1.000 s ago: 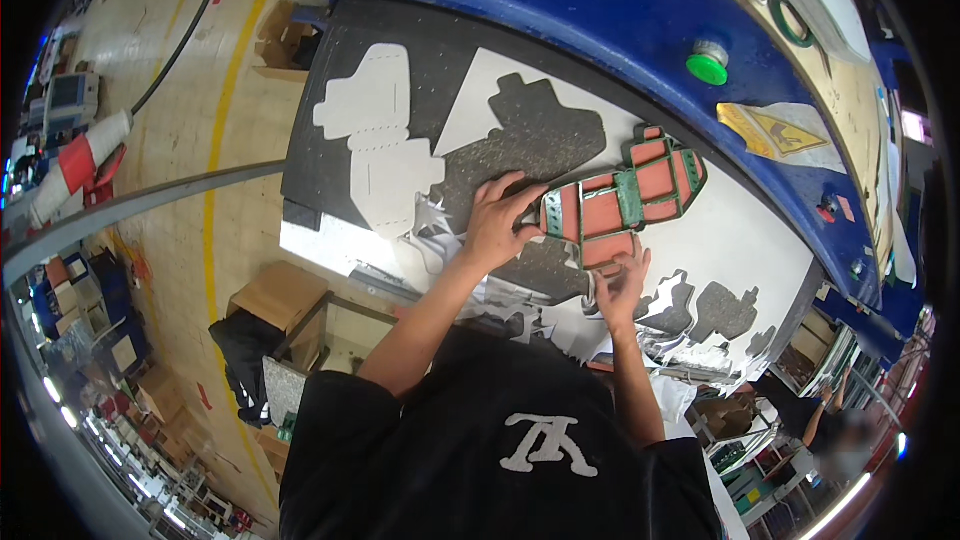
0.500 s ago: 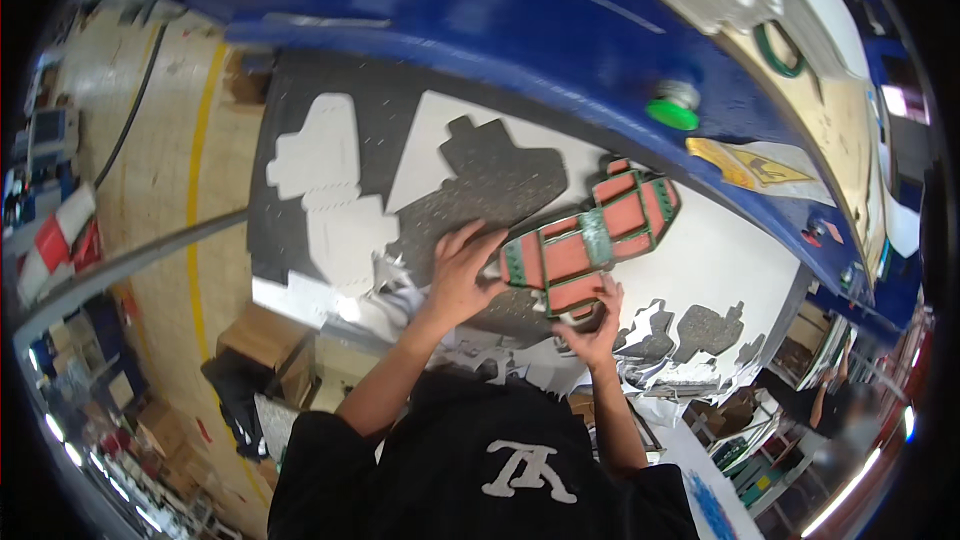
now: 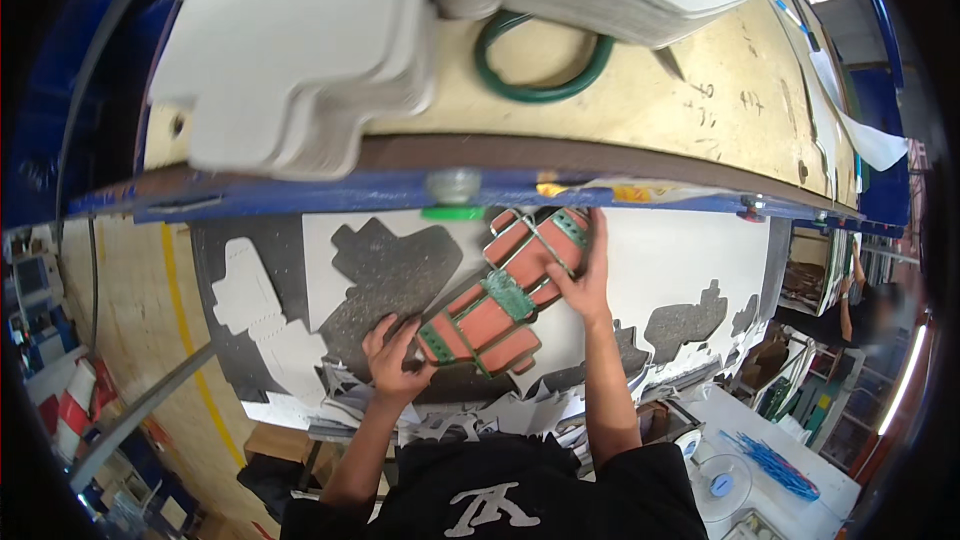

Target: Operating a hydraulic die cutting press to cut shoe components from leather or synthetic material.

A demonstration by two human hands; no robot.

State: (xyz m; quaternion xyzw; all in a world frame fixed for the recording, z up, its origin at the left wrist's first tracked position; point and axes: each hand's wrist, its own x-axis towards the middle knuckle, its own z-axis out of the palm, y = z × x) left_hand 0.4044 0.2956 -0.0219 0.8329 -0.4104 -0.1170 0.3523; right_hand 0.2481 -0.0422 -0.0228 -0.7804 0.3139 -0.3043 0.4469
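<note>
A red and green die-cut carton blank point(image 3: 497, 302) is held slanted above a white sheet point(image 3: 660, 270) with dark cut-out holes. My left hand point(image 3: 395, 355) grips its lower left end. My right hand point(image 3: 588, 275) holds its upper right end, just under the blue edge of the raised platform point(image 3: 400, 190). Both hands pinch the blank at its rims.
Stacks of white die-cut blanks point(image 3: 300, 50) and a green ring point(image 3: 540, 65) lie on the wooden platform top. Torn white scraps point(image 3: 470, 415) hang at the near edge. A green knob point(image 3: 452, 210) sits on the blue edge. A white table point(image 3: 750, 460) stands at lower right.
Both hands have lifted the red and green blank up and toward the blue platform edge. My head has tilted up, so the platform top now fills the upper view.
</note>
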